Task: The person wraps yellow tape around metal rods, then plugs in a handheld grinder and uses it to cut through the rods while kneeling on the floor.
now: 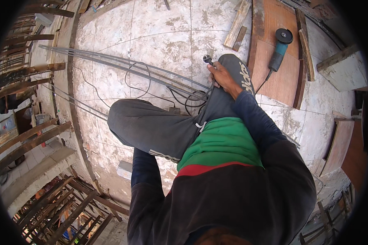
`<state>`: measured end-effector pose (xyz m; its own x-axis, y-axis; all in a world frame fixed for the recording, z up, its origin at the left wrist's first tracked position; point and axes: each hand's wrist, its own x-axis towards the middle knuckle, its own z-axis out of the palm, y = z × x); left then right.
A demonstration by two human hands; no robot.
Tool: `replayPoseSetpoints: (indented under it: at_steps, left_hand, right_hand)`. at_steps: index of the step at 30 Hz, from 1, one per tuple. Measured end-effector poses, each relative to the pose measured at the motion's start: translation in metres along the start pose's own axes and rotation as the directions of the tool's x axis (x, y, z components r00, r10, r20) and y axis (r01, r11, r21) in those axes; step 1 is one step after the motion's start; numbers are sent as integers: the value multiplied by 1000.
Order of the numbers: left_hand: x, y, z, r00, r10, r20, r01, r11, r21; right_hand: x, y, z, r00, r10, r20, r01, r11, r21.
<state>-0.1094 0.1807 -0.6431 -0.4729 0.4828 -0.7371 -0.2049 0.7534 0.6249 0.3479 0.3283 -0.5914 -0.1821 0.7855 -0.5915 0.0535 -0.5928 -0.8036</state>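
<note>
My right hand (221,77) is closed beside my right knee. From it sticks out a dark hand tool (208,60) with a rounded, jaw-like head, which looks like a pair of pincers. Close below that hand are the ends of several thin grey metal rods (151,73), which stretch over the floor to the far left. My left sleeve (144,165) goes down behind my bent left leg, and the left hand is hidden there. More thin rods (79,102) run toward my left knee.
A teal angle grinder (279,55) lies on a plywood board (280,77) at right, near wood offcuts (236,26). Black cable (188,102) and a small socket box (174,110) lie between my legs. Wooden bars (32,141) line the left side. A pale block (124,169) sits nearby.
</note>
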Motion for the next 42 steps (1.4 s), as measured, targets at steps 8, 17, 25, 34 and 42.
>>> replayPoseSetpoints:
  at_steps: [8,17,25,34,42]
  left_hand:
    - [-44,113,-24,857,510,77,-507,860,-53]
    - [-240,279,74,331,850,410,-939,254,232]
    - [-255,180,187,175,450,876,-865,-355,355]
    - [-299,167,195,-248,571,783,-892,-450,45]
    - [-298,175,174,-52,773,632,-900,-311,305]
  right_hand:
    - [-10,9,55,954,-221,201,245,964,-106]
    - [6,37,99,822,-174,543,558,441,-703]
    - [-14,106,124,695,-374,614,713,472,-519]
    - [-22,93,117,844,-88,528,494,512,-703]
    - [-79,52,107,828,2,560,365,758,-541]
